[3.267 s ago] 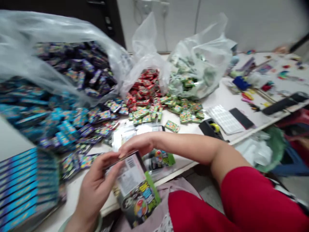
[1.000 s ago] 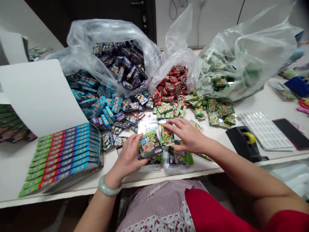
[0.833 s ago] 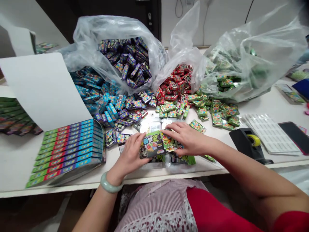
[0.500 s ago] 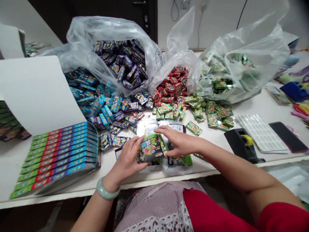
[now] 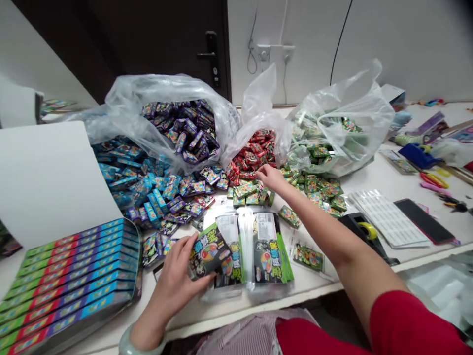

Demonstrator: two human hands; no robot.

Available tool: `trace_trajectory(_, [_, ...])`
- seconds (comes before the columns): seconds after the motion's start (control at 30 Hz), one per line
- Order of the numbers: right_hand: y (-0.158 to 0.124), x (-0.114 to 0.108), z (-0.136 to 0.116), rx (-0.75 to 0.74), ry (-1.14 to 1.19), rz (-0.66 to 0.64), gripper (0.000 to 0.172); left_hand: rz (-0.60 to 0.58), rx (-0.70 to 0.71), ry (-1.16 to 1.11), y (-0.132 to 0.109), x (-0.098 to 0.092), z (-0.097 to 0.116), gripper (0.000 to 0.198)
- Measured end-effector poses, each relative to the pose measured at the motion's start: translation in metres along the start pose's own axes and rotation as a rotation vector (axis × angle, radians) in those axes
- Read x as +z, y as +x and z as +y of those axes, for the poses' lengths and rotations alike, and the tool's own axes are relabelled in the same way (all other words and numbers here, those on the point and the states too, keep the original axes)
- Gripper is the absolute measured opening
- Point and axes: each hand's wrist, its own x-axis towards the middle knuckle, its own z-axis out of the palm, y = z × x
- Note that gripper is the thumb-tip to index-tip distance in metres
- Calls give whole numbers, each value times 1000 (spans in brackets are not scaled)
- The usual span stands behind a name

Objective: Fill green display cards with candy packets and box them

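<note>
My left hand (image 5: 177,276) grips a black packet (image 5: 210,251) with colourful printing, thumb on its lower edge and fingers behind it. My right hand (image 5: 270,176) is stretched out to the far side, fingers pinched together at the edge of the small red boxes (image 5: 258,148); what is between the fingertips is hidden. Small green boxes (image 5: 246,190) lie just below that hand. Under and beside the held packet are two stacks of clear bags with black-and-green cards, the right stack (image 5: 266,251) fully in view. Another bagged green piece (image 5: 308,256) lies to their right.
Clear plastic bags of purple boxes (image 5: 192,130) and green boxes (image 5: 320,150) stand behind, with loose blue boxes (image 5: 125,162) at left. A display box (image 5: 74,276) with a raised white lid fills the left. Rightward are a tape dispenser (image 5: 365,231), label sheets (image 5: 388,217) and a phone (image 5: 424,222).
My right hand has left the black packet and reached forward to the red boxes. My left hand still holds the packet, now tilted and further left. The view has tipped upward.
</note>
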Motion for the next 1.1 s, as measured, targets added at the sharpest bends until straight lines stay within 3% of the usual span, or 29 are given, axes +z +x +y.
trace_trajectory(0.13, [56, 13, 9, 126, -17, 43, 35, 4, -11, 18, -7, 3, -5, 86])
trace_trajectory(0.2, [64, 25, 13, 164, 15, 40, 40, 7, -15, 22, -10, 6, -6, 86])
trace_trajectory(0.33, [59, 29, 20, 198, 133, 40, 22, 21, -52, 27, -16, 7, -12, 84])
trace_trajectory(0.43, [40, 15, 25, 152, 270, 32, 23, 26, -77, 22, -18, 6, -17, 83])
trace_trajectory(0.57, [-6, -3, 29, 38, 455, -69, 36, 35, -76, -5, -19, 7, -16, 82])
trace_trajectory(0.67, [-42, -7, 34, -3, 606, -114, 47, 42, -64, -20, -20, 8, -11, 82])
trace_trajectory(0.8, [-76, -6, 41, -14, 811, -107, 41, 37, -67, -23, -25, 7, -11, 83])
trace_trajectory(1.0, [-104, 0, 47, 54, 824, -156, 42, 32, -73, -16, -30, 8, -11, 83])
trace_trajectory(1.1, [-112, 11, 57, 106, 736, -113, 36, 10, -96, -18, -29, 10, -7, 83])
